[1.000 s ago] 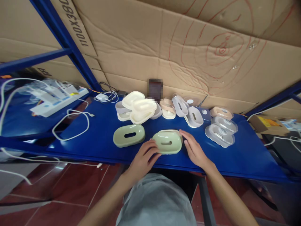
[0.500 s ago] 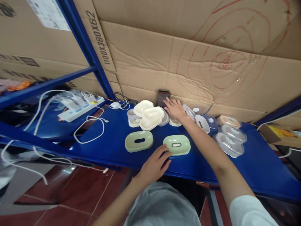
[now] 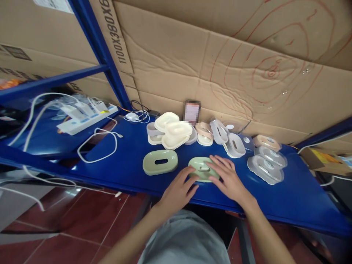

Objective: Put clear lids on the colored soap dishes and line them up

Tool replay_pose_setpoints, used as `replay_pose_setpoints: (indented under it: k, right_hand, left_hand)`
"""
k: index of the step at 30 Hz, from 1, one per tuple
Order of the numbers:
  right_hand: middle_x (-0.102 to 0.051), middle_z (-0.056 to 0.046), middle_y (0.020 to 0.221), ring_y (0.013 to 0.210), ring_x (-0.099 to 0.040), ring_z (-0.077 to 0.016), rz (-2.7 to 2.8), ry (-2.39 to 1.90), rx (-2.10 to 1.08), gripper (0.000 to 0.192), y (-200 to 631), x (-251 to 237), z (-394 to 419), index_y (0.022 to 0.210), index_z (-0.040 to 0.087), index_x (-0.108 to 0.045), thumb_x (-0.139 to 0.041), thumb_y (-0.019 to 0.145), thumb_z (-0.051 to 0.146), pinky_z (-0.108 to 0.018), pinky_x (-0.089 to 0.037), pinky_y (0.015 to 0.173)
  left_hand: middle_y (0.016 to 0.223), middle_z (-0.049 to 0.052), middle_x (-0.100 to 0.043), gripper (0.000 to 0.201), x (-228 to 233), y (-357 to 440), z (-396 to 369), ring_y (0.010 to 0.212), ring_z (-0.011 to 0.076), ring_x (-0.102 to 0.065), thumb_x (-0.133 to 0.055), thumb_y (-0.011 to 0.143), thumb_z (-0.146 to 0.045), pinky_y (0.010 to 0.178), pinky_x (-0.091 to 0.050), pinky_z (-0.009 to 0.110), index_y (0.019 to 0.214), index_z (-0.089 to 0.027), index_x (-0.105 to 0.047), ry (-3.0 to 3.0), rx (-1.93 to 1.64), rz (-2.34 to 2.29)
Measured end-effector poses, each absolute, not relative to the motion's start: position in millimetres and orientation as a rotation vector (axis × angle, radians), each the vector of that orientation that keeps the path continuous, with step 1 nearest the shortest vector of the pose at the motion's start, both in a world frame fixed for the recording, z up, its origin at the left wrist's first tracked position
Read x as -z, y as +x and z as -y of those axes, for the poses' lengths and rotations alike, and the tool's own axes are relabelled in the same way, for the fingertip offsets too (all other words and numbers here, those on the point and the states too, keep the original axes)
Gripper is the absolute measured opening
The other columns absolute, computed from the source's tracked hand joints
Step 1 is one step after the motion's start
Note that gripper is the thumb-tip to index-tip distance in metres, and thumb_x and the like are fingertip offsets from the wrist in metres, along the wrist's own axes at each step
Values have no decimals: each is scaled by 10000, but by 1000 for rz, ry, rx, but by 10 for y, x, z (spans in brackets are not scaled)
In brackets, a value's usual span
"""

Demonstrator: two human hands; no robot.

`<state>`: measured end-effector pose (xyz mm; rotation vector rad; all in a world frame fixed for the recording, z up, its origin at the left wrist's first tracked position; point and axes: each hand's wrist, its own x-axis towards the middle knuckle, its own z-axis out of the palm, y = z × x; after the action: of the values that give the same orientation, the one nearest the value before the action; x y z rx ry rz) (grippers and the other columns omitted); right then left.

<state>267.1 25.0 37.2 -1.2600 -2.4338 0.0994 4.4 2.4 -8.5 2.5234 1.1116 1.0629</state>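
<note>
A pale green oval soap dish [image 3: 198, 163] with a slot in its middle lies at the front of the blue table, between my hands. My left hand [image 3: 180, 187] is at its left edge, fingers apart. Over its right side my right hand [image 3: 227, 176] reaches with spread fingers, covering part of the rim. Neither hand is closed around the dish. A second green dish [image 3: 160, 162] with an open slot lies to the left, apart from both hands.
Cream dishes [image 3: 177, 134] are piled behind, near a phone [image 3: 191, 112] leaning on the cardboard. Grey slotted dishes [image 3: 236, 145] and clear-lidded boxes [image 3: 266, 170] lie to the right. On the left are a power strip [image 3: 88, 119] and a looped white cable [image 3: 79, 152].
My right hand has come back from the phone to the right side of the nearer green dish. The phone's screen is now lit. My left hand has stayed by the dish.
</note>
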Motion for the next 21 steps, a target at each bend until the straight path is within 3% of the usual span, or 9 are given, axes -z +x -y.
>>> replay_pose_setpoints:
  k: [4, 9, 13, 17, 21]
  right_hand:
    - [-416, -93, 1723, 1577, -420, -341, 2325, -1312, -109, 530, 2762, -52, 68, 1532, 322, -585, -662, 1032, 482, -581, -452, 1226]
    - [-403, -88, 1729, 1578, -422, -326, 2267, -1328, -178, 585, 2731, 7, 111, 1604, 347, -499, -641, 1047, 458, -573, -459, 1247]
    - [-378, -77, 1741, 1612, -368, -310, 2213, -1343, -158, 560, 2730, 0, 116, 1623, 352, -464, -581, 1079, 417, -572, -429, 1274]
    - [-398, -54, 1733, 1671, -206, -328, 2169, -1386, -82, 433, 2728, 40, 90, 1536, 346, -568, -508, 1108, 346, -649, -349, 1297]
    - [-455, -55, 1699, 1670, -220, -297, 2116, -1345, -69, 405, 2756, 61, 16, 1450, 327, -635, -412, 1123, 246, -641, -334, 1303]
  left_hand:
    - [1495, 134, -610, 214, 79, 55, -27, 1447, 299, -576, -613, 1056, -224, 1215, -530, 495, 1267, -209, -644, 2554, -984, -1084]
    - [1544, 127, -604, 270, 58, 59, -22, 1501, 288, -539, -593, 1067, -216, 1227, -523, 481, 1333, -208, -638, 2567, -981, -1080]
    - [1652, 129, -509, 384, 66, 73, -20, 1564, 302, -464, -579, 1071, -223, 1243, -503, 488, 1455, -215, -596, 2587, -952, -1112]
    - [1700, 109, -451, 508, 64, 91, -25, 1575, 313, -444, -573, 1078, -253, 1238, -502, 503, 1581, -253, -504, 2628, -853, -1154]
    - [1711, 112, -429, 557, 49, 81, -34, 1547, 321, -477, -578, 1079, -278, 1223, -511, 515, 1623, -283, -460, 2651, -810, -1182]
